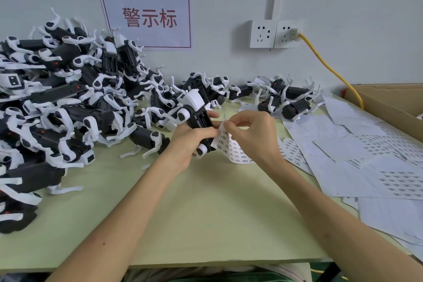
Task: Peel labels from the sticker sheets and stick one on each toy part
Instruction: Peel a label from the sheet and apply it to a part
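Observation:
My left hand (pixel 186 142) grips a black-and-white toy part (pixel 197 117) above the middle of the green table (pixel 206 213). Its thumb also pins the top edge of a small sticker sheet (pixel 231 147) against the toy. My right hand (pixel 249 130) pinches a label at the sheet's upper corner, right beside the toy. The sheet hangs down between both hands, printed with rows of small dark labels.
A big heap of black-and-white toy parts (pixel 64 103) fills the left side. Several more toy parts (pixel 286 96) lie along the wall. Loose sticker sheets (pixel 370 162) cover the right side beside a cardboard box (pixel 393 103). A yellow cable (pixel 332 68) runs from the wall socket.

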Demonstrator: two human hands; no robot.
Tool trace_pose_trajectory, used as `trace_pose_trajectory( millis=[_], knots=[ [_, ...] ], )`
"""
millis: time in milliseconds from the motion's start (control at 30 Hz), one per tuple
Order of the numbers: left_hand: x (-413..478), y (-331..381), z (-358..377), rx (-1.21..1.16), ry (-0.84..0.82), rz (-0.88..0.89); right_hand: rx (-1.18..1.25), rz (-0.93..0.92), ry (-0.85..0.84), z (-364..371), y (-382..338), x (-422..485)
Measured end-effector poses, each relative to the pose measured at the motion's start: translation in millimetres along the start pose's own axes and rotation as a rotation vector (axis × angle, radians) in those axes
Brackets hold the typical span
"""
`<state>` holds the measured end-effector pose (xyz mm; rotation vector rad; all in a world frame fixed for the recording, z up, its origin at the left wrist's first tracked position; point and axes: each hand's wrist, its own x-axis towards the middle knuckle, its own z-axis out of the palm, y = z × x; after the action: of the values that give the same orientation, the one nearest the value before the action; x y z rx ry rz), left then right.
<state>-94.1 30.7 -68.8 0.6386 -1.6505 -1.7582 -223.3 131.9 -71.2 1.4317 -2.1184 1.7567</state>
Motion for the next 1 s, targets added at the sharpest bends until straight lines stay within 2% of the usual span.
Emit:
trace_pose_trajectory(
  millis=[333, 700, 1000],
  knots=[
    [3.6, -4.9, 1.0, 0.023, 0.026, 0.031, -0.023, 0.021, -0.04, -1.0, -2.4, 0.1],
    [8.7, -9.6, -1.4, 0.014, 0.025, 0.053, 0.074, 0.155, -0.12, -5.3, 0.6, 7.4],
    [8.5, -8.4, -1.8, -0.041, 0.022, 0.033, 0.009, 0.017, -0.115, -3.4, -2.7, 2.8]
  ],
)
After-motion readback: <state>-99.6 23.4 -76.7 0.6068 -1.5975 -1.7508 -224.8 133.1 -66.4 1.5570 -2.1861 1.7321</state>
